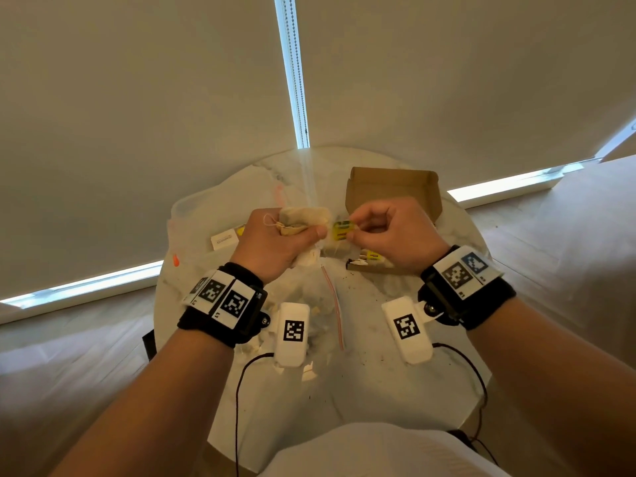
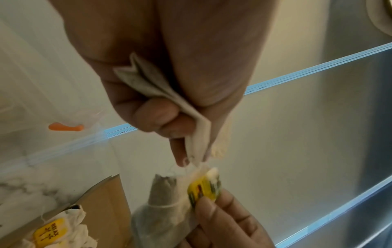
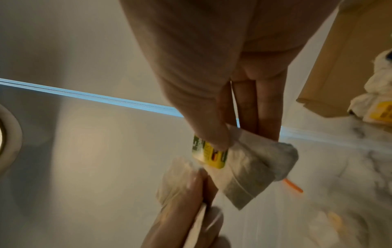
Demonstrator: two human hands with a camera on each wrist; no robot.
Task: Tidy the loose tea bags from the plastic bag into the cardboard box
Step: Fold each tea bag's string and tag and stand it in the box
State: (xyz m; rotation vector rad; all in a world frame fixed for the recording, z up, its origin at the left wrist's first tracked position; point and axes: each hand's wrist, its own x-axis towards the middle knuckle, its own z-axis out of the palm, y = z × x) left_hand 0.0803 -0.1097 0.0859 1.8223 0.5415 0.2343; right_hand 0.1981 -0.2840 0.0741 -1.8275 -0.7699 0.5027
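Both hands were busy: left hand [image 1: 275, 241] clutched a bunch of tea bags [image 1: 299, 218], right hand [image 1: 389, 232] pinched one yellow tag [image 1: 341, 229], teasing it free; next, probably the cardboard box [image 1: 392, 187].

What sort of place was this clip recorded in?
Probably a room in a home or a small office, not a workshop. A small round marble-look table stands on pale wood-look flooring, close against drawn roller blinds with a bead chain and daylight at their edges.
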